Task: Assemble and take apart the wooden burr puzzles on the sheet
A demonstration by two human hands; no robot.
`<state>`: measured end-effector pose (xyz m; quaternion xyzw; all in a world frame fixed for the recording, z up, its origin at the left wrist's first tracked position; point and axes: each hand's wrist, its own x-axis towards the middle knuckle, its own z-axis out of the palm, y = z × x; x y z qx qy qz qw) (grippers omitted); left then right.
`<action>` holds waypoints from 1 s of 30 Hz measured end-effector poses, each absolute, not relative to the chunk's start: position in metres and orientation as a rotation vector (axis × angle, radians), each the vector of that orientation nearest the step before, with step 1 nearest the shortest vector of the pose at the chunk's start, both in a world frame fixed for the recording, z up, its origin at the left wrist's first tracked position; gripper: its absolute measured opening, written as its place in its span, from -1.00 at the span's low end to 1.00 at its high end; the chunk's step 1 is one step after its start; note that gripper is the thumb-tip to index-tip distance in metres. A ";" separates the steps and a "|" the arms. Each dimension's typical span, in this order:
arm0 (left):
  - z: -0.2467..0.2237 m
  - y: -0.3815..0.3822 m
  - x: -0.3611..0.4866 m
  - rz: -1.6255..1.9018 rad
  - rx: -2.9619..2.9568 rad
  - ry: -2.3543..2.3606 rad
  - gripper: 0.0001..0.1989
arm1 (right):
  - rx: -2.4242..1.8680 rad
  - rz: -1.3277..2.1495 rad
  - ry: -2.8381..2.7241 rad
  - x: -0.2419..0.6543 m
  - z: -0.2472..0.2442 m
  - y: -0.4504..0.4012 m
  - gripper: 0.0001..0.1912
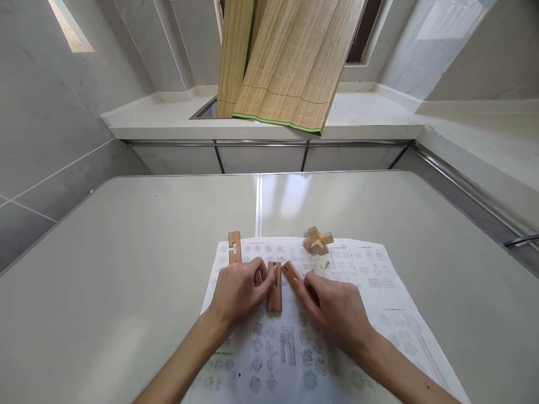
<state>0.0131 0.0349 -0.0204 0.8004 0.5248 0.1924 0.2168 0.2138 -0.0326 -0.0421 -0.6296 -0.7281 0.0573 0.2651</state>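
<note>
My left hand (242,286) is closed, with its thumb and fingertips at the upper part of a notched wooden puzzle piece (275,300) that lies upright on the page. Just to the right, my right hand (337,300) pinches another wooden puzzle piece (288,270) marked "2", tilted, its upper end close to the first piece. The lower part of that piece is hidden by my fingers. Beyond my left hand lies a slotted wooden piece (234,238), its near end covered by the hand. Under everything spreads a printed instruction sheet (309,336) with small puzzle drawings.
A star-shaped cluster of interlocked wooden pieces (318,241) sits at the sheet's far edge. The pale table (126,241) has a seam down its middle. Behind it are a white counter (370,112) and a hanging bamboo blind (290,67).
</note>
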 end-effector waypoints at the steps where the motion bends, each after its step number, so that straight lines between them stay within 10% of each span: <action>1: -0.019 0.036 0.012 0.557 2.235 1.461 -0.63 | -1.696 0.151 -1.974 0.214 -0.042 -0.033 -0.44; 7: -0.016 0.049 0.003 0.877 2.438 1.597 -0.82 | -1.700 0.150 -2.000 0.216 -0.045 -0.033 -0.42; 14: -0.037 0.057 -0.008 0.644 2.301 1.696 -0.44 | -1.725 0.132 -2.011 0.215 -0.042 -0.034 -0.41; 30: -0.018 0.040 0.000 0.411 2.411 0.953 -0.29 | -1.682 0.057 -2.040 0.216 -0.045 -0.032 -0.51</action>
